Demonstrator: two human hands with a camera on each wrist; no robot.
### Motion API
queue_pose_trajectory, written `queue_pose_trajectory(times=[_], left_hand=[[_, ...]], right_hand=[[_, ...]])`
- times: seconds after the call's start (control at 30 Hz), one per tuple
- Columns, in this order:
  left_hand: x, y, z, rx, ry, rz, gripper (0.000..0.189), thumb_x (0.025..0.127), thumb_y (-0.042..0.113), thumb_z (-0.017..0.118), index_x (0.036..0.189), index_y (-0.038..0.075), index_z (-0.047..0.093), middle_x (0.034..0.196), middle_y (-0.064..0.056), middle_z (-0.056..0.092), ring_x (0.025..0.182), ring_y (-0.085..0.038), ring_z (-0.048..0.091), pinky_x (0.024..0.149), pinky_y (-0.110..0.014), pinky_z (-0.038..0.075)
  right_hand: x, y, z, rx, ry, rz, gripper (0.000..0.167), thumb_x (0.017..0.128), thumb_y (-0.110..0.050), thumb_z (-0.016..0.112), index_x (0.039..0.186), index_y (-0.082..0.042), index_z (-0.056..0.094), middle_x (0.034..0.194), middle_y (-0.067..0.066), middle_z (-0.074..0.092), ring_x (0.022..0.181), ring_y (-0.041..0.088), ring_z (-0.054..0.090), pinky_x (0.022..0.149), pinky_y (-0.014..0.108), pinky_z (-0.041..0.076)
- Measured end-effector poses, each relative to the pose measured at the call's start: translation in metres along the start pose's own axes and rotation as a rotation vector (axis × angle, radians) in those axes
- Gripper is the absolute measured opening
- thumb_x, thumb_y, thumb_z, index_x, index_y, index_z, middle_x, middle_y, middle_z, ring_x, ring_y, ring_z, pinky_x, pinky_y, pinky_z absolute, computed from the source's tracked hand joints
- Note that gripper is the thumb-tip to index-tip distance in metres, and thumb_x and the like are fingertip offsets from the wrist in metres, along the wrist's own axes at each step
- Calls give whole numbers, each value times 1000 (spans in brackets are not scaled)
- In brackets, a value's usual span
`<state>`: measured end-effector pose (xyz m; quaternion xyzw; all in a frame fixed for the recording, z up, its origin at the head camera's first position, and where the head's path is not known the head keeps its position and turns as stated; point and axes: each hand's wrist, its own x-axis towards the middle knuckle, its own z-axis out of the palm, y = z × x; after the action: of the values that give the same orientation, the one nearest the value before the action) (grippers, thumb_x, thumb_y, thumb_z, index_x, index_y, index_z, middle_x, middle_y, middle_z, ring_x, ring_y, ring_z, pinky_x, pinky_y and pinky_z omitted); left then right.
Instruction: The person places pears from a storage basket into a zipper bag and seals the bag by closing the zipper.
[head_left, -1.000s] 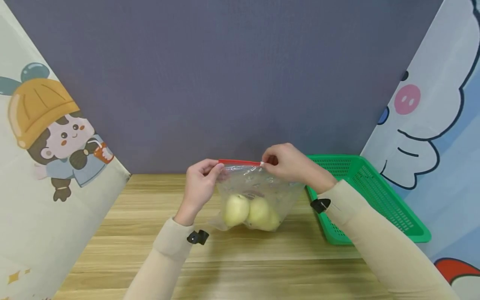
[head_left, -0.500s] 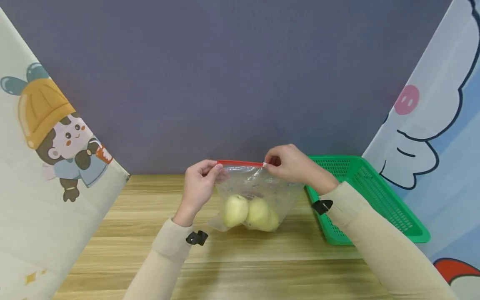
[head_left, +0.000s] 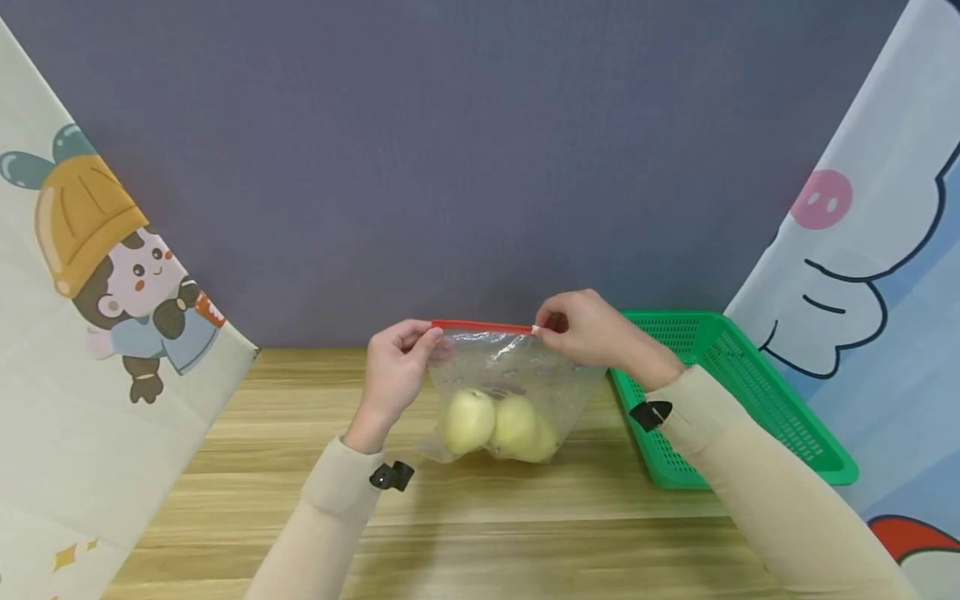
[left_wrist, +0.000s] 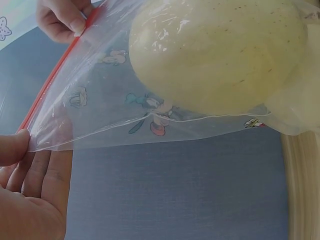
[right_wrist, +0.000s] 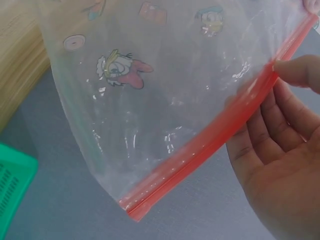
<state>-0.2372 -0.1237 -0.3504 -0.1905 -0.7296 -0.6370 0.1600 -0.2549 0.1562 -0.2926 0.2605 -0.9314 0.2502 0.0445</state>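
A clear zip bag point(head_left: 577, 392) with a red zip strip point(head_left: 480, 326) and cartoon prints is held up by its mouth, over the table. Pale yellow, speckled pears point(head_left: 470, 421) lie in its bottom. With thumb and fingers my left hand point(head_left: 395, 367) pinches the strip's left end. My right hand point(head_left: 583, 329) pinches the strip farther right, a small white bit showing at its fingertips. In the right wrist view, the thumb presses the red strip point(right_wrist: 200, 150) from the front, fingers behind, and the strip runs on past it to the bag's corner.
A green perforated basket point(head_left: 738, 367) stands to the right, partly behind my right forearm. The wood-grain table point(head_left: 300, 500) ends at a grey-blue back wall point(head_left: 480, 167). Cartoon-printed panels point(head_left: 862, 250) flank both sides. Black devices point(head_left: 392, 476) are worn on both wrists.
My right hand has slid a little to the right along the strip, so more red shows between the hands. My left hand has drifted slightly left, still pinching.
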Motion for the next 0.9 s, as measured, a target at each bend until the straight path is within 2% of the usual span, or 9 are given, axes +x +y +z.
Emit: queue_pose_trajectory(times=[0.37,0.9], left_hand=[[0,-1,-3,3,9,-9,18,98,6,66,103,-11,69,89,-19,75,75,-17,75,72,-34,62],[0,-2,-6,5,23,-20,15,98,5,67,101,-9,70,88,-20,75,75,-21,75,68,-31,62]], right_hand=[[-3,9,1,4,-2,18,11,96,-15,68,101,-8,73,89,0,69,77,15,62,71,34,56],[-9,17,0,-2,-3,48,13,97,-15,65,104,-8,73,92,1,69,79,15,62,71,36,55]])
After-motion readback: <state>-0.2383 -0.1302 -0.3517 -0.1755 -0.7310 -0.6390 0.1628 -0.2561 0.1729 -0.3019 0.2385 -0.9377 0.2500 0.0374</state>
